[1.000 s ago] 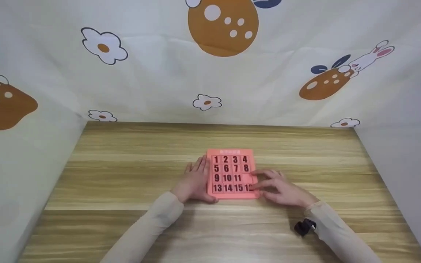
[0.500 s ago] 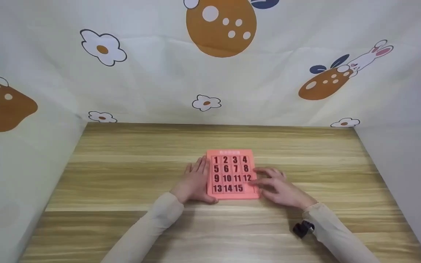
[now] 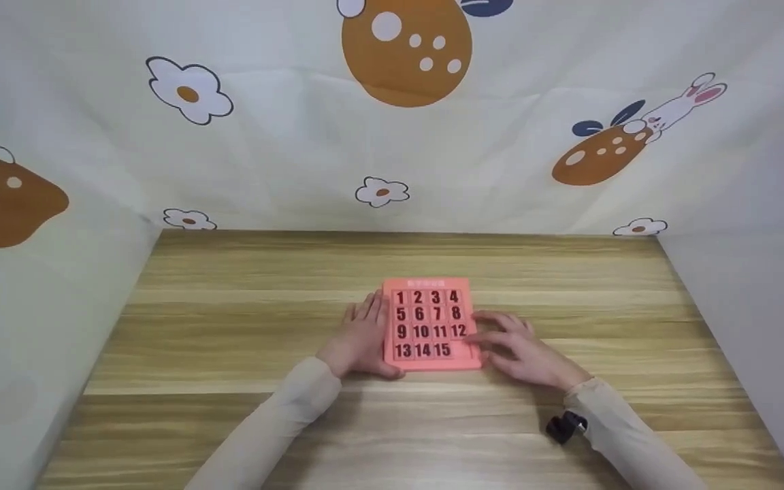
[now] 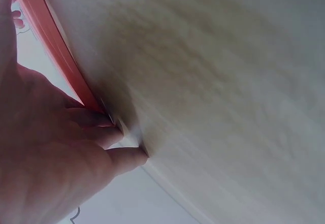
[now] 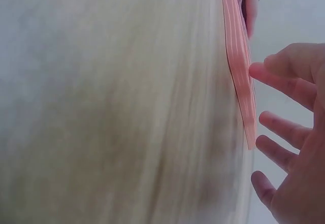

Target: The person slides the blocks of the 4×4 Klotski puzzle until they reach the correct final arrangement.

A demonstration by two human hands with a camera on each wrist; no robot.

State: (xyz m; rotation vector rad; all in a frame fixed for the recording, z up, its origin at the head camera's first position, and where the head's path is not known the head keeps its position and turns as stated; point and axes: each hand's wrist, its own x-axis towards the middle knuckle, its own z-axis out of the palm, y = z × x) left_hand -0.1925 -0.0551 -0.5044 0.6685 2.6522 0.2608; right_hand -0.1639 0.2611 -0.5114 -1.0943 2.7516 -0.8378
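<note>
A pink number slide puzzle (image 3: 433,365) lies flat on the table, its black-numbered tiles running from 1 to 15 in order. The bottom-right cell is bare, just below tile 12 (image 3: 459,331). My left hand (image 3: 361,344) rests along the puzzle's left side, fingers extended and thumb at the lower left corner. From the right, my right hand (image 3: 528,352) reaches over the frame with spread, slightly bent fingers, one fingertip at the lower edge of tile 12. In the right wrist view a fingertip meets the puzzle's side (image 5: 238,66); the other fingers stand apart.
The wood-grain table (image 3: 263,272) is bordered at the back and sides by pale curtains (image 3: 283,150) printed with flowers and rabbits. A small black device (image 3: 565,427) sits at the right sleeve's cuff.
Tile 12 has slid up from the bottom-right cell into the third row, pushed by my right fingers, leaving the corner cell bare. My left hand has stayed at the puzzle's side.
</note>
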